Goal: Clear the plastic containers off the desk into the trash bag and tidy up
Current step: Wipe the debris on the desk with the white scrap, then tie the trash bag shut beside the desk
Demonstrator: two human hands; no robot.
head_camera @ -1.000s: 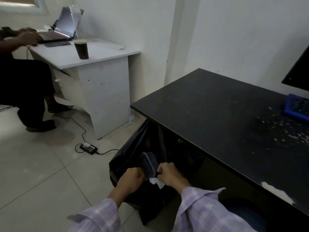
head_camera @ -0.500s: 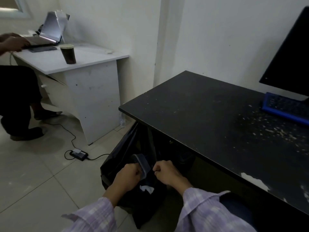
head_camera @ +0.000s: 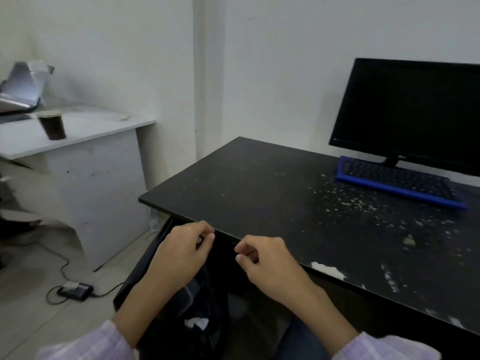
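The black trash bag point(head_camera: 139, 278) stands on the floor under the left front corner of the black desk point(head_camera: 259, 183). Inside its mouth I see a clear plastic container point(head_camera: 191, 292) and a crumpled white tissue point(head_camera: 197, 322). My left hand point(head_camera: 181, 255) hovers above the bag at desk-edge height, fingers curled, with nothing visible in them. My right hand point(head_camera: 267, 263) is beside it over the desk's front edge, its fingertips pinched together on nothing. No containers show on the desk top.
Pale crumbs point(head_camera: 363, 203) are scattered on the desk in front of a blue keyboard point(head_camera: 400, 181) and a dark monitor point(head_camera: 410, 113). To the left, a white desk point(head_camera: 78, 131) carries a paper cup point(head_camera: 53, 124) and a laptop point(head_camera: 20, 87). A power adapter point(head_camera: 75, 291) and its cable lie on the floor.
Both hands have let go of the bag's mouth and risen to the desk edge. The view has swung up and right, bringing the monitor and keyboard in.
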